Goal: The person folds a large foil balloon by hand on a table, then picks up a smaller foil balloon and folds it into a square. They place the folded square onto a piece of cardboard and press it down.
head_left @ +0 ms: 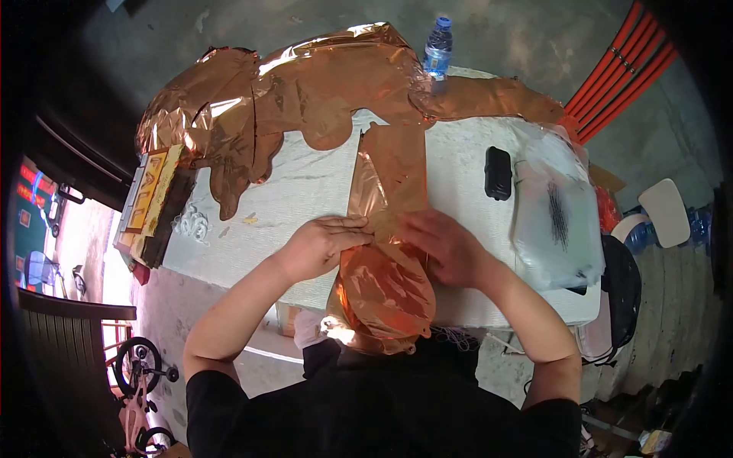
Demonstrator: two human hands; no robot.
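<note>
Left hand, right hand (blurred) on copper foil, grips unclear; far end flatter, near end rumpled; seemingly partway

Black top here, looks like a tee, basically 1 big solid dark shape across the shoulders. The 2 short sleeves match, left sleeve and right sleeve both black and stopping near the elbows, so both forearms are bare. Left hand and right hand are bare too, the right 1 kinda blurry. Dark fabric on the legs, too shadowy to make out the cut.
</note>
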